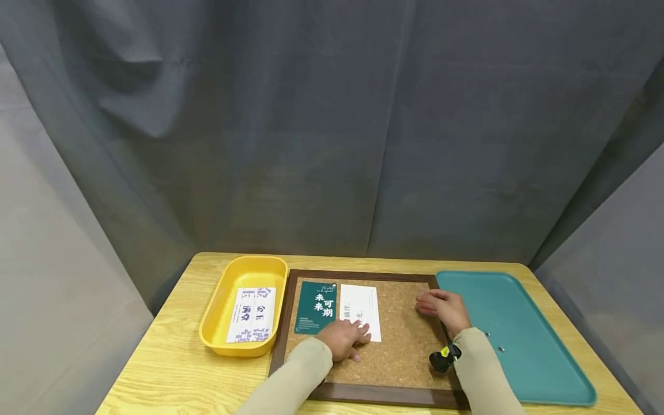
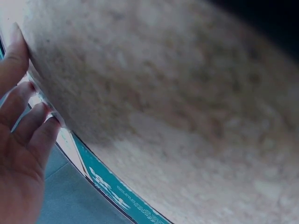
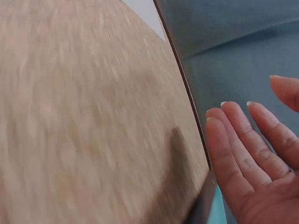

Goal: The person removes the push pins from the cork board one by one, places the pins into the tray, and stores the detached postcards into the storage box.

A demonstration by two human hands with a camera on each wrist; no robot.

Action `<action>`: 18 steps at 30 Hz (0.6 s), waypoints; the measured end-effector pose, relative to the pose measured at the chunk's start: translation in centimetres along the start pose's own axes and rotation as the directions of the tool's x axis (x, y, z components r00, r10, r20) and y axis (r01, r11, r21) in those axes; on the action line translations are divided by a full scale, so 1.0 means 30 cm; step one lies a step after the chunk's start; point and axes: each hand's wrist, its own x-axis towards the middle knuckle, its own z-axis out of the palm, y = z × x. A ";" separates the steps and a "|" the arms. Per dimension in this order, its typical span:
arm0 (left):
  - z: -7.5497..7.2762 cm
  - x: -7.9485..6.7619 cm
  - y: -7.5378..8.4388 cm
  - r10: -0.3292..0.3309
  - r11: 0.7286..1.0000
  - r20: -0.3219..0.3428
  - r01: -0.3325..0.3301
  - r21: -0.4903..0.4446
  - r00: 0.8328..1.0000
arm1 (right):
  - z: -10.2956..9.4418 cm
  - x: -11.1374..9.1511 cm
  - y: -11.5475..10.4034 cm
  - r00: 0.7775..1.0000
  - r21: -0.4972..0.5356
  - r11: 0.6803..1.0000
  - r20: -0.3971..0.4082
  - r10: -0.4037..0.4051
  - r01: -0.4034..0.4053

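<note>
A brown-framed corkboard [image 1: 399, 369] lies on the wooden table. On its left half a dark green card [image 1: 309, 323] with white lettering sits beside a white card [image 1: 365, 297] with printed characters. My left hand [image 1: 342, 338] rests over the lower part of the white card, its fingertips on the paper; the left wrist view shows those fingers [image 2: 42, 126] extended along the card. Over the board's right side hovers my right hand [image 1: 446, 308], fingers extended and nothing in them. In the right wrist view its palm [image 3: 266, 200] faces the camera, near the board's edge.
Left of the board stands a yellow tray [image 1: 210, 323] with a purple-and-white printed card [image 1: 252, 314] inside. A teal tray [image 1: 539, 369] on the right holds small shiny pins [image 1: 501, 349]. Grey curtains [image 1: 332, 144] hang behind the table.
</note>
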 end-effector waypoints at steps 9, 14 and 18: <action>0.004 0.008 0.007 -0.019 1.000 0.010 0.019 0.022 1.000 | 0.097 0.045 -0.014 0.996 0.140 0.986 0.039 0.086 -0.091; 0.004 0.008 0.004 -0.017 1.000 0.019 0.017 0.022 1.000 | 0.141 0.066 -0.010 0.991 0.176 0.978 0.081 0.102 -0.115; 0.002 0.010 0.004 -0.022 1.000 0.020 0.022 0.014 1.000 | 0.169 0.079 -0.013 0.987 0.189 0.974 0.119 0.106 -0.127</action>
